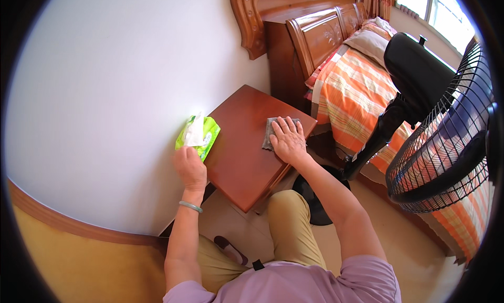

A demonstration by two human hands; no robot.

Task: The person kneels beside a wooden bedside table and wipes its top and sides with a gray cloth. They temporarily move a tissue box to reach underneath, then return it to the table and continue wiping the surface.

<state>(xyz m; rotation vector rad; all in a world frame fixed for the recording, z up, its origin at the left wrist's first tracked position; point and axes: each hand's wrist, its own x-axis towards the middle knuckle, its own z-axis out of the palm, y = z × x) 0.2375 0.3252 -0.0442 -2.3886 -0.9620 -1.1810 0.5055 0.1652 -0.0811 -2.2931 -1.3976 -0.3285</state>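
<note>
My right hand (288, 140) lies flat with its fingers stretched out on a folded grey cloth (268, 139), pressing it to the top of a reddish-brown wooden nightstand (236, 140). On the left, my left hand (190, 167) is closed on the near end of a bright green soft pack of tissues (211, 135). A white tissue (195, 131) sticks up out of the pack. The pack is held by the wall, beyond the nightstand's left edge. Its lower end is partly hidden by my fingers.
A black standing fan (446, 140) rises at the right, its round base (320, 198) on the floor by the nightstand. Behind it is a bed with an orange striped cover (346, 93) and a carved wooden headboard (325, 32). A white wall (121, 93) borders the left.
</note>
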